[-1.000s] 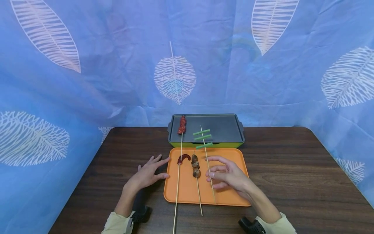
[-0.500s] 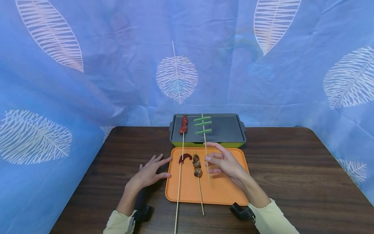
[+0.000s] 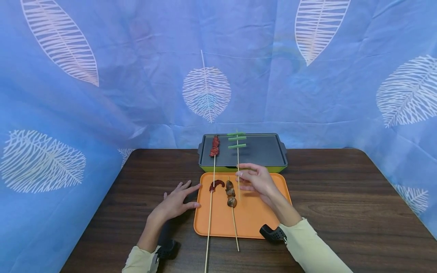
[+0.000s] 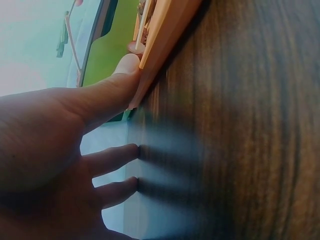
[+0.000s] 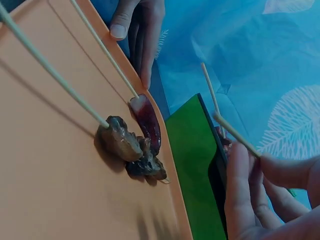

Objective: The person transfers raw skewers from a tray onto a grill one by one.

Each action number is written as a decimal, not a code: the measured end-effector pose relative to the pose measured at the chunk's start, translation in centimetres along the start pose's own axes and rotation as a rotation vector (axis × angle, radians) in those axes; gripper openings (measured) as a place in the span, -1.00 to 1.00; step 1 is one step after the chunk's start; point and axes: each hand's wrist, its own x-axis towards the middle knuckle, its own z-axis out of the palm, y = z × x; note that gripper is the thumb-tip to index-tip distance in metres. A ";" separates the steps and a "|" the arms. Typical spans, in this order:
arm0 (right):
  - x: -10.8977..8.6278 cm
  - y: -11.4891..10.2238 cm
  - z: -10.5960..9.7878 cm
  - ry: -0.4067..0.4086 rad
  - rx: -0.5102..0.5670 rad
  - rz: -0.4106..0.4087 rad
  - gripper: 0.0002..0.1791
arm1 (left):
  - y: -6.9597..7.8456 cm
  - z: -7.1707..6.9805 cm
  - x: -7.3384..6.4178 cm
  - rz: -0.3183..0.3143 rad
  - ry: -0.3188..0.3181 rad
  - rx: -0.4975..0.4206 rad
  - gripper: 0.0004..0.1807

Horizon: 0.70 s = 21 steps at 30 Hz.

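Observation:
Between thumb and fingers, my right hand pinches the stick of a skewer with green vegetable pieces. Its green end is over the dark griddle, and the stick's lower end points back over the orange tray. With fingers spread, my left hand lies at the tray's left side. Its thumb and index fingertip touch the tray's edge; in the left wrist view other fingertips rest on the table. On the tray lie a skewer with a dark red curled tentacle-like piece and a skewer with brown chunks.
A red meat skewer lies on the griddle's left part, its stick reaching back over the tray. The griddle has a green base and stands directly behind the tray. A dark wooden table carries everything; a blue leaf-patterned cloth hangs behind.
My right hand has moved forward with the green vegetable skewer, so its pieces are now farther over the griddle. My left hand has stayed at the tray's edge.

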 end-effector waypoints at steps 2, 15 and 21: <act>0.4 0.0 0.2 0.034 0.025 0.000 -0.56 | -0.1 0.0 0.0 -0.003 0.001 0.003 -0.23; 1.9 0.6 1.2 0.092 0.157 0.060 -0.60 | -0.2 -0.1 0.1 -0.005 -0.004 0.008 -0.24; 2.1 0.9 1.3 0.118 0.177 0.085 -0.61 | -0.1 -0.1 0.0 0.002 -0.007 -0.006 -0.24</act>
